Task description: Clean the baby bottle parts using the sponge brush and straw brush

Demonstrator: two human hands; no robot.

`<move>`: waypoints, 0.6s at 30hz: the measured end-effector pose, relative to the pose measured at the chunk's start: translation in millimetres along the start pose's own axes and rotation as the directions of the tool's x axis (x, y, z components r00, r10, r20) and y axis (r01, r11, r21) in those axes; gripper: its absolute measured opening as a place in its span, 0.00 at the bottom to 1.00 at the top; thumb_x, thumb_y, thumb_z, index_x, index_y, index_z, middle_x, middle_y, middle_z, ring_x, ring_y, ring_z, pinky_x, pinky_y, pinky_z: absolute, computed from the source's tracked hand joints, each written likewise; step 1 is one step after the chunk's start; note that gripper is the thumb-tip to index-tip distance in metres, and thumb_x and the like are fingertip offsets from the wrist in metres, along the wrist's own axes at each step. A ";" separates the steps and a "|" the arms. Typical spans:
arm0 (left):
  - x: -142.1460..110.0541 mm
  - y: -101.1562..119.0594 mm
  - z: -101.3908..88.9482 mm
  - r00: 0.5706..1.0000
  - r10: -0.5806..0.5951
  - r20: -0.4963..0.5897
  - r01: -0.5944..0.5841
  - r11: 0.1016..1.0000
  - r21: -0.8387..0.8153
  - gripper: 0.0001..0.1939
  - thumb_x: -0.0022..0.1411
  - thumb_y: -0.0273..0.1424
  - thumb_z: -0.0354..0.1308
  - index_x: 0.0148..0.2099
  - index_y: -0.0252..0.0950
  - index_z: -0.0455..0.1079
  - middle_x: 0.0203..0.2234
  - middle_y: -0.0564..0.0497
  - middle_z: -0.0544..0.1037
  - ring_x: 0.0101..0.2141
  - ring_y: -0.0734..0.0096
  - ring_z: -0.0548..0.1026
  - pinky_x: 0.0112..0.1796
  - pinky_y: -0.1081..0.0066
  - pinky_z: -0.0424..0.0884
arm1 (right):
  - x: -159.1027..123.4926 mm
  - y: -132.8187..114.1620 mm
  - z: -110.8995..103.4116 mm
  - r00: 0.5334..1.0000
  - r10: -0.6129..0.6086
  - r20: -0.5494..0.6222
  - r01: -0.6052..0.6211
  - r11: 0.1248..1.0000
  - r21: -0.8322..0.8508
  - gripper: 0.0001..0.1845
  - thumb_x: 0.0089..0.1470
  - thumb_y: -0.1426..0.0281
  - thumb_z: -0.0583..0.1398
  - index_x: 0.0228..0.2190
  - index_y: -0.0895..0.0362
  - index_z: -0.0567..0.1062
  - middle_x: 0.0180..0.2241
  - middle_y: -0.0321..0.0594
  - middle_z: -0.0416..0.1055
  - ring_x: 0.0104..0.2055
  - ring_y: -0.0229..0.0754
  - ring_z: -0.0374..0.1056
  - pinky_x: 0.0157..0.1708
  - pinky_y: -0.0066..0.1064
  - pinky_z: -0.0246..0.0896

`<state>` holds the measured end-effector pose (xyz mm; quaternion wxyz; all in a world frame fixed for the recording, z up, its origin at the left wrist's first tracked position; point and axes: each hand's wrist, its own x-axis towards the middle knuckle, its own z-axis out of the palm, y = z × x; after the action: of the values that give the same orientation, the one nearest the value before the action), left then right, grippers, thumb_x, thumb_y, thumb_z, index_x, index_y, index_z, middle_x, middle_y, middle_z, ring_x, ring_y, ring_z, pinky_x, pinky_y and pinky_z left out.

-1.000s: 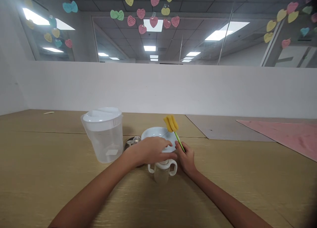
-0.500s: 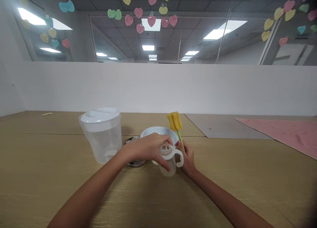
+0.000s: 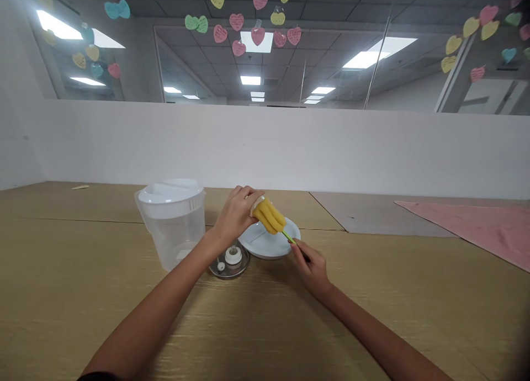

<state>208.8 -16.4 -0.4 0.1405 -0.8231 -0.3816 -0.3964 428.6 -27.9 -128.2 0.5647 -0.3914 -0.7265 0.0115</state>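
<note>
My left hand [image 3: 236, 215] is raised above the table, shut on a clear plastic baby cup [image 3: 257, 204], which is mostly hidden by my fingers. My right hand [image 3: 311, 269] is shut on the green handle of a yellow sponge bottle brush [image 3: 269, 216]. The sponge head sits against the cup's open end, and I cannot tell how far it goes in. Below both hands lies a shallow white plate or lid [image 3: 269, 240].
A clear plastic pitcher with a white lid [image 3: 171, 223] stands left of my left forearm. A round metal dish [image 3: 229, 262] holds small white parts. A pink sheet [image 3: 464, 226] lies on a grey board at the right.
My left hand has lifted the cup off the table, up and to the left. The brush has tilted, bringing its sponge head to the cup's mouth. The metal dish is now fully visible.
</note>
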 end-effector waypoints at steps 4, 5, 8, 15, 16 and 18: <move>-1.0 5.3 -9.6 0.991 0.134 0.010 -0.133 0.967 0.217 0.22 0.55 0.24 0.56 0.53 0.33 0.61 0.42 0.45 0.70 0.41 0.62 0.64 0.42 0.63 0.65 | 2.9 0.6 0.0 1.000 -0.006 -0.018 0.006 0.999 -0.033 0.17 0.55 0.64 0.53 0.34 0.62 0.78 0.24 0.44 0.73 0.28 0.43 0.69 0.28 0.31 0.62; -0.9 6.5 -10.7 0.985 0.168 0.029 -0.170 0.950 0.262 0.22 0.56 0.23 0.53 0.54 0.32 0.61 0.43 0.44 0.70 0.41 0.62 0.64 0.41 0.63 0.65 | 3.6 1.2 -0.5 1.000 -0.012 -0.019 0.011 0.999 -0.049 0.17 0.55 0.64 0.53 0.34 0.62 0.78 0.24 0.44 0.73 0.27 0.42 0.69 0.27 0.31 0.62; -1.3 8.5 -9.8 0.961 0.259 0.097 -0.276 0.884 0.376 0.19 0.61 0.21 0.45 0.54 0.32 0.60 0.43 0.42 0.71 0.40 0.63 0.65 0.41 0.62 0.64 | 5.1 4.2 -2.7 0.999 -0.038 0.009 0.039 0.992 -0.119 0.17 0.55 0.63 0.53 0.34 0.60 0.78 0.24 0.43 0.74 0.26 0.41 0.69 0.27 0.30 0.62; -3.9 12.9 -0.4 0.934 0.286 0.213 -0.354 0.818 0.454 0.16 0.62 0.20 0.40 0.49 0.30 0.63 0.42 0.42 0.72 0.38 0.63 0.66 0.39 0.62 0.63 | 7.3 7.9 -7.5 0.993 -0.111 0.033 0.116 0.965 -0.235 0.17 0.56 0.63 0.52 0.35 0.57 0.78 0.27 0.44 0.76 0.23 0.39 0.69 0.25 0.28 0.62; -3.8 14.1 -0.3 0.934 0.282 0.218 -0.353 0.816 0.457 0.16 0.62 0.20 0.40 0.49 0.30 0.62 0.42 0.42 0.72 0.38 0.63 0.66 0.38 0.62 0.63 | 7.7 7.3 -7.8 0.992 -0.123 0.032 0.127 0.961 -0.245 0.16 0.56 0.64 0.52 0.35 0.57 0.78 0.27 0.44 0.76 0.23 0.39 0.69 0.24 0.28 0.61; -3.2 16.3 -0.5 0.935 0.278 0.220 -0.352 0.811 0.467 0.15 0.62 0.20 0.41 0.49 0.30 0.62 0.41 0.42 0.72 0.37 0.63 0.66 0.38 0.63 0.62 | 8.2 6.0 -7.7 0.990 -0.141 0.024 0.143 0.956 -0.256 0.15 0.56 0.64 0.53 0.35 0.57 0.78 0.28 0.44 0.76 0.24 0.38 0.70 0.24 0.27 0.61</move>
<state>219.3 -29.3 -1.3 0.3849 -0.8362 -0.3380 -0.1959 437.9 -22.3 -121.5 0.5067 -0.4080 -0.7496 -0.1222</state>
